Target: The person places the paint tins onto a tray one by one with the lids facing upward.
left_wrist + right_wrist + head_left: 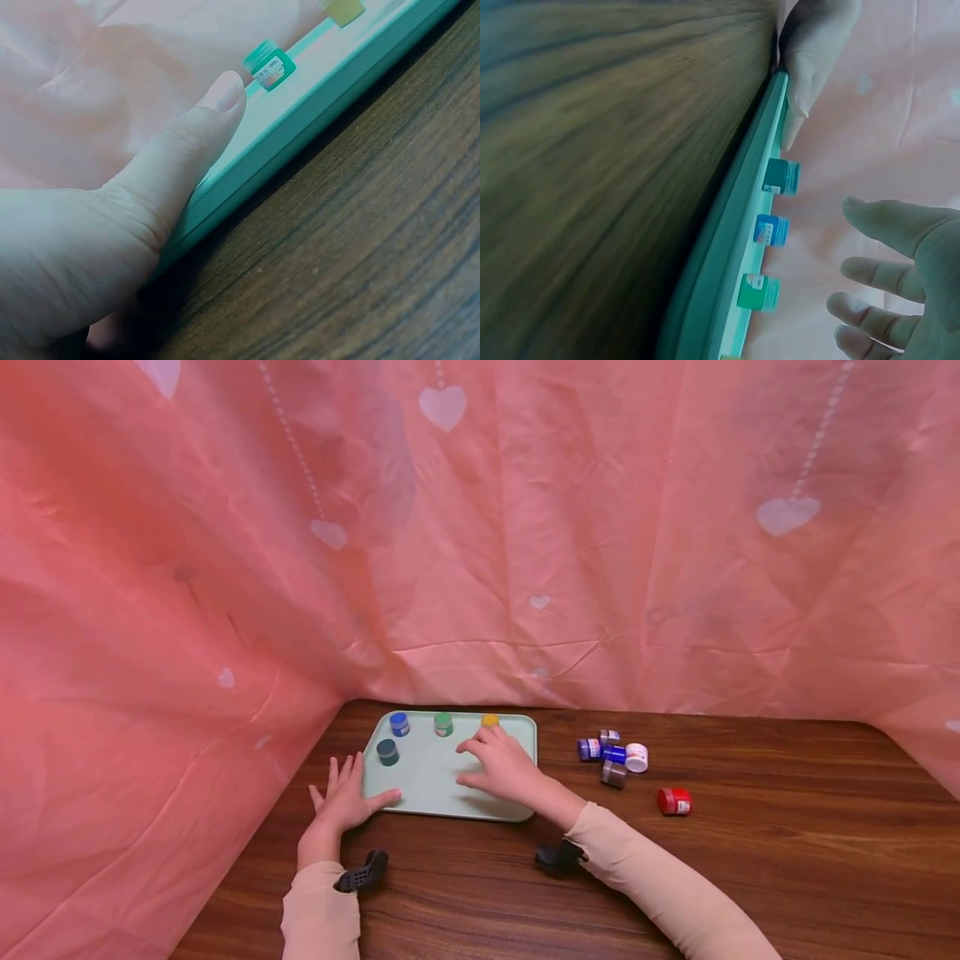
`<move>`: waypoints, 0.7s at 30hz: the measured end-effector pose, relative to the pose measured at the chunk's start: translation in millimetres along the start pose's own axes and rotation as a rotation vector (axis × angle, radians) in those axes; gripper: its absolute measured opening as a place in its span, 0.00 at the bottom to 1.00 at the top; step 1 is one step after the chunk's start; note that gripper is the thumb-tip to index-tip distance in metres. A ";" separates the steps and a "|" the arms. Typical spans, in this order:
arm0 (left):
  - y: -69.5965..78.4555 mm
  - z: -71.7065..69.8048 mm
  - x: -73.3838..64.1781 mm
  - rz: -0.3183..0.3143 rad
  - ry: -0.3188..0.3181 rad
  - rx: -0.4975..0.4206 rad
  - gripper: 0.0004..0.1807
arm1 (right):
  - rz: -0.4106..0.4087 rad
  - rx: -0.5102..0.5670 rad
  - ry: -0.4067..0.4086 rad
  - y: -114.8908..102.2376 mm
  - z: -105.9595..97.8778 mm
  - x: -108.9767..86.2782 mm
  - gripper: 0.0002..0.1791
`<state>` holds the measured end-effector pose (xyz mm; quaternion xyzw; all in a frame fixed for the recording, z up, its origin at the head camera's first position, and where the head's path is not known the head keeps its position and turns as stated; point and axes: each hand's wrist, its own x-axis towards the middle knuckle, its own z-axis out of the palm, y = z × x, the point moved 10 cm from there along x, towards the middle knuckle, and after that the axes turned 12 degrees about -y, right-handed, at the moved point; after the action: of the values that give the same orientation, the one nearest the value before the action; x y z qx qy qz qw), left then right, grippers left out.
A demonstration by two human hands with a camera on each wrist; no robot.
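Observation:
A pale green tray [431, 789] lies on the table with small paint jars on it. Along its back edge are a blue jar [400, 724], a green jar [443, 724] and a yellow jar [491, 720]; a dark teal jar [387, 752] stands in front of the blue one. My left hand [347, 797] rests at the tray's front left corner, its fingers spread and its thumb over the front rim. Above the right part of the tray hovers my right hand [501, 766], holding nothing, its parted fingers close to the yellow jar and partly covering it.
To the tray's right, several jars cluster on the wooden table [787, 810], including a white jar [637, 757], a purple jar [588, 749] and a brown jar [613, 774]. Nearer the front a red jar [675, 802] lies apart. Pink curtain [570, 527] hangs behind and at the left.

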<state>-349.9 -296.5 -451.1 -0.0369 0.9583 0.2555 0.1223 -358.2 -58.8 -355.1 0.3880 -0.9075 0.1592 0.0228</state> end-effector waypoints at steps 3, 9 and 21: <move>-0.4 0.3 0.1 0.001 -0.003 0.002 0.66 | 0.002 -0.009 0.003 4.1 -3.4 -9.5 0.23; -2.0 1.5 1.5 0.000 -0.009 0.005 0.66 | 0.021 -0.068 0.026 15.9 -11.7 -30.2 0.23; -2.9 2.0 2.0 -0.006 -0.014 0.008 0.66 | 0.021 -0.095 0.108 40.1 -33.4 -70.9 0.22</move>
<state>-351.0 -298.0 -454.7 -0.0373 0.9583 0.2517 0.1299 -340.0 26.9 -345.9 0.3679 -0.9154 0.1370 0.0885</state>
